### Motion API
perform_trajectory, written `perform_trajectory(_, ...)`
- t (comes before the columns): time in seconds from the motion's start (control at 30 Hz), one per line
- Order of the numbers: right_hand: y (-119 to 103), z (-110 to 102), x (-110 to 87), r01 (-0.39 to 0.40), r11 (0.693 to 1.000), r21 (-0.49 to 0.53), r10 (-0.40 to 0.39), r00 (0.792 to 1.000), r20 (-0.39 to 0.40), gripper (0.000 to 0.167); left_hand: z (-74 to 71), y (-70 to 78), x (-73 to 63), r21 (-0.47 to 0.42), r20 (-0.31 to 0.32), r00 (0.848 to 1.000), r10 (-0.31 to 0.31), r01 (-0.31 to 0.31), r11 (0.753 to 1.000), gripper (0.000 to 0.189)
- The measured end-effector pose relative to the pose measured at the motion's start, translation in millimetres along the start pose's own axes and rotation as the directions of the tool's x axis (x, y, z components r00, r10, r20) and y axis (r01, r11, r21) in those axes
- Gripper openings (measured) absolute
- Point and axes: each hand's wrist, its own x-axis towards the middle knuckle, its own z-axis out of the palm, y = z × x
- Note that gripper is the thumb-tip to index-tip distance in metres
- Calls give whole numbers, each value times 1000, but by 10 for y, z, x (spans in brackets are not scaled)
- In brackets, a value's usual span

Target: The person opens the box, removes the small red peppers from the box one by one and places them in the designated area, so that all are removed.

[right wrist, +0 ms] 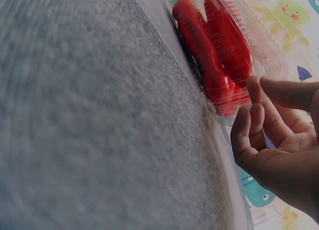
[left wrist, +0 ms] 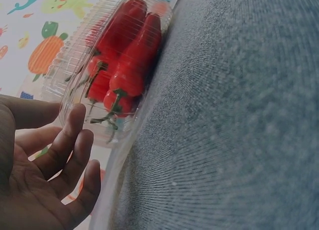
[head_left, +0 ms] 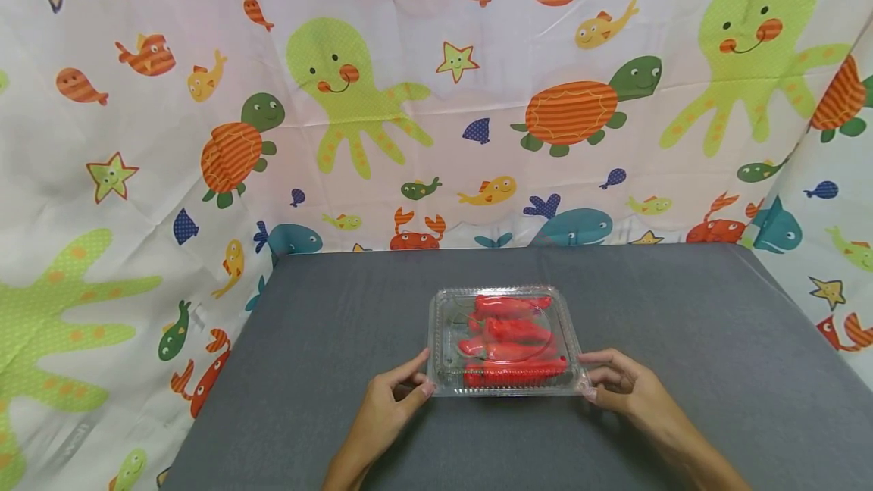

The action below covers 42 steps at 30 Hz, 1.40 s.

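Note:
A clear plastic clamshell box (head_left: 442, 328) sits in the middle of the grey table, its lid down. Several red chili peppers (head_left: 514, 330) lie side by side inside, with green stems (left wrist: 117, 100) visible through the wall in the left wrist view. At the box's near left corner, my left hand (head_left: 383, 409) pinches the rim between thumb and fingers. The near right corner is pinched the same way by my right hand (head_left: 637, 392). In the right wrist view, the thumb and index fingertip of that hand (right wrist: 281, 135) meet at the box edge.
Grey cloth covers the table (head_left: 341, 309). Behind it and along both sides hangs a white curtain (head_left: 436, 135) printed with sea animals, meeting the table's back edge.

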Motion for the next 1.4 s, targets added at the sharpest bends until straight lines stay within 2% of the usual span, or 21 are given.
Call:
perform_trajectory(0.23,-31,-30,-7,-20,999,-34,20,1000,12,58,-8,-7,4,-5,-6,1000,19,-19,1000,51)
perform_trajectory(0.6,-92,-24,-30,-8,991,-133,3,999,-40,55,-18,-28,15,43,3,1000,9,-9,999,54)
perform_trajectory(0.77,-139,-47,-35,-11,989,-151,6,999,-36,54,-23,-33,-2,46,0,1000,18,-18,999,49)
perform_trajectory(0.97,-202,-80,-28,16,981,-193,-19,1000,-12,51,-24,-35,-12,60,-45,998,31,-29,998,39)
perform_trajectory(1.07,-232,-91,-21,27,977,-212,-31,999,-15,51,-28,-36,-12,58,-48,999,23,-20,998,36)
perform_trajectory(1.27,-290,-80,-12,56,970,-235,-69,997,-48,52,-42,-45,5,47,-3,1000,23,-23,999,44)
perform_trajectory(1.4,-327,-62,-15,105,970,-221,-125,989,-80,49,-46,-36,5,27,23,999,22,-23,999,50)
